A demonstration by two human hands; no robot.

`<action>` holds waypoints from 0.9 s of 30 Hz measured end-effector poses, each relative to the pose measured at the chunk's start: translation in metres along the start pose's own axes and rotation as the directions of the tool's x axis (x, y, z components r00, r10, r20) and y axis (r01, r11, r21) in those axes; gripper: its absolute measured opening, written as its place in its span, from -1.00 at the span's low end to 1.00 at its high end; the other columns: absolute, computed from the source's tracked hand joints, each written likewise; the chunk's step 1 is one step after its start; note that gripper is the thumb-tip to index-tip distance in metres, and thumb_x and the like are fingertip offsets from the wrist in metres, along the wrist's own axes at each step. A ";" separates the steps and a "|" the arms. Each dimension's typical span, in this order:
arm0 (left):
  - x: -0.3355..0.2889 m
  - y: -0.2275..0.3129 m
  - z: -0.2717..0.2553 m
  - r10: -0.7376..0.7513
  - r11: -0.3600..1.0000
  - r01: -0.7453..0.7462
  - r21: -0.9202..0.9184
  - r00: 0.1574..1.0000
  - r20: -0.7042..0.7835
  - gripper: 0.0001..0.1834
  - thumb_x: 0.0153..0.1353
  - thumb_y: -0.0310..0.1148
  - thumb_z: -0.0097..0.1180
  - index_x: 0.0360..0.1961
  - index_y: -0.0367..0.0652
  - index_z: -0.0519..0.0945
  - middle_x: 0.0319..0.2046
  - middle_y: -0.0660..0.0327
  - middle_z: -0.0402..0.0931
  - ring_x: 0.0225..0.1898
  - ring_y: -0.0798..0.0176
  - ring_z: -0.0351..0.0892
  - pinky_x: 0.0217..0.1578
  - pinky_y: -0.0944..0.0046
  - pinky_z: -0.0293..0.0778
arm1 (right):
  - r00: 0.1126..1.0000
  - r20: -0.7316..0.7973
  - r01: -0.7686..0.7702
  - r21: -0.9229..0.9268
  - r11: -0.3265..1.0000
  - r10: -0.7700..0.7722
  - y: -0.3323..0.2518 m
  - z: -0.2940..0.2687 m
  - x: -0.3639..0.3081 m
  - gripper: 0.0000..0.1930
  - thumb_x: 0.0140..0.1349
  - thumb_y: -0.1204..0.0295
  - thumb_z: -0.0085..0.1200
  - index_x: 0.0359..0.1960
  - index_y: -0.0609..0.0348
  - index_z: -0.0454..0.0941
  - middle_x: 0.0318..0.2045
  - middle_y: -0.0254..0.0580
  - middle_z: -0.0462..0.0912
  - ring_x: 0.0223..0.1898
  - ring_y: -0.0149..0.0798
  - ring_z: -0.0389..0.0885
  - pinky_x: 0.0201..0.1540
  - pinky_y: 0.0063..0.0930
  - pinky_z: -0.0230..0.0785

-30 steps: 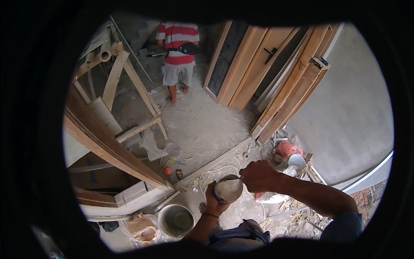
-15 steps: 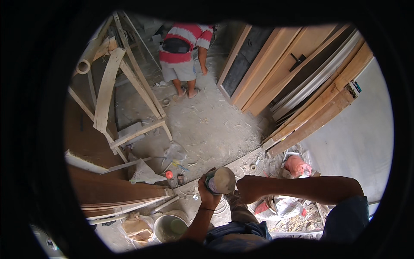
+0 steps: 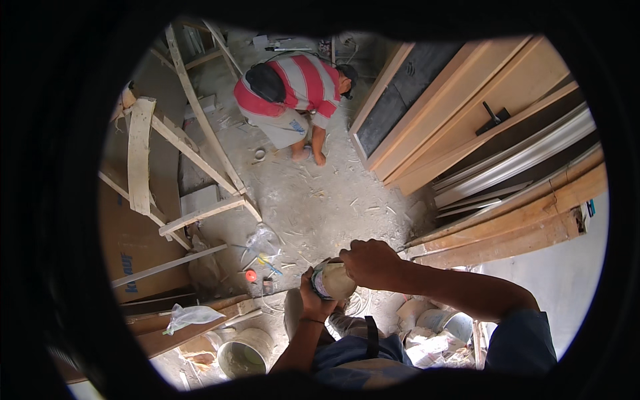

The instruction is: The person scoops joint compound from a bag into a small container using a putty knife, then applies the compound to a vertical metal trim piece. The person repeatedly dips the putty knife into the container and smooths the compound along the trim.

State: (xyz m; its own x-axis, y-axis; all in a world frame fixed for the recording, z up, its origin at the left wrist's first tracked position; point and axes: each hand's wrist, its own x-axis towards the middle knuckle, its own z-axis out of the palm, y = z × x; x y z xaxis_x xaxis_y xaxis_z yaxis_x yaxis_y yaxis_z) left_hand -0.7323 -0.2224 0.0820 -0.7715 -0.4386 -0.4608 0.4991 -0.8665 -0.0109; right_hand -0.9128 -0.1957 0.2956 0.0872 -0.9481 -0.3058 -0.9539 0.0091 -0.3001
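My left hand (image 3: 316,301) is wrapped round the side of a round can (image 3: 336,281) held in front of my body. The can has a printed label, and its top side looks pale beige; I cannot tell whether that is a lid or what fills it. Over the can's right rim, my right hand (image 3: 372,264) is closed with its fingers bent down. What those fingers hold, if anything, is hidden from view.
A person (image 3: 293,87) in a striped shirt bends to the floor ahead. Wooden trestle frames (image 3: 200,160) stand at left. Door panels (image 3: 460,100) and planks (image 3: 507,227) lean at right. A bucket (image 3: 245,352) sits at lower left. Scraps litter the floor.
My right hand has moved up and left, from beside the can to over its rim. The other person has crouched lower and turned to the right. My view has shifted.
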 end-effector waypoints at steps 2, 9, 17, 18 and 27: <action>0.020 0.007 0.007 0.015 0.999 -0.012 -0.047 0.998 0.056 -0.34 0.42 0.12 -0.05 0.25 -0.22 0.56 0.18 0.01 0.63 0.25 -0.07 0.58 0.32 -0.16 0.45 | 0.992 0.100 -0.078 0.028 0.997 0.075 0.021 -0.003 0.010 -0.76 0.26 0.33 0.20 -0.27 0.32 0.65 -0.40 0.19 0.71 -0.31 0.18 0.78 -0.23 0.07 0.66; 0.105 0.044 0.011 0.210 0.975 -0.217 -0.038 0.968 -0.138 -0.35 0.44 0.14 -0.10 0.20 -0.20 0.59 0.15 0.05 0.64 0.19 -0.07 0.61 0.23 -0.10 0.53 | 0.983 0.174 -0.093 0.187 0.978 0.060 0.036 -0.001 0.064 -0.70 0.36 0.28 0.16 -0.24 0.37 0.60 -0.48 0.28 0.69 -0.33 0.28 0.76 -0.20 0.15 0.61; 0.190 0.170 0.077 0.146 0.984 -0.146 -0.105 0.989 -0.004 -0.34 0.42 0.10 -0.03 0.28 -0.21 0.57 0.19 -0.04 0.62 0.24 -0.11 0.58 0.29 -0.11 0.50 | 0.959 -0.197 0.193 -0.075 0.978 -0.204 0.068 -0.094 0.231 -0.82 0.21 0.38 0.21 -0.20 0.18 0.63 -0.32 0.00 0.62 -0.43 0.03 0.73 -0.35 -0.07 0.63; 0.197 0.189 0.087 0.143 0.980 -0.141 -0.139 0.990 0.006 -0.34 0.42 0.10 -0.03 0.28 -0.21 0.57 0.19 -0.05 0.63 0.24 -0.12 0.58 0.30 -0.12 0.49 | 0.959 -0.188 0.200 -0.089 0.976 -0.214 0.066 -0.101 0.249 -0.81 0.17 0.44 0.19 -0.19 0.18 0.62 -0.26 -0.03 0.58 -0.42 0.00 0.73 -0.37 -0.12 0.64; 0.245 0.294 0.142 0.139 0.978 -0.138 -0.154 0.990 -0.002 -0.35 0.48 0.06 -0.06 0.28 -0.29 0.56 0.18 -0.04 0.64 0.21 -0.08 0.61 0.31 -0.08 0.46 | 0.986 0.040 0.163 0.012 0.987 -0.164 0.062 -0.167 0.355 -0.77 0.18 0.40 0.21 -0.17 0.24 0.63 -0.22 0.00 0.61 -0.33 0.04 0.75 -0.36 -0.11 0.63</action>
State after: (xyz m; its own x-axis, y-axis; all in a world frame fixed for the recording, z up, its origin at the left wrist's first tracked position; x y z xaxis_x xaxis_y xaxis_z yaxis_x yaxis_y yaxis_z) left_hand -0.8312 -0.6182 0.0917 -0.6940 -0.5545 -0.4593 0.6553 -0.7507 -0.0839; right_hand -0.9883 -0.5851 0.3189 0.2534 -0.9234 -0.2882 -0.9232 -0.1419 -0.3572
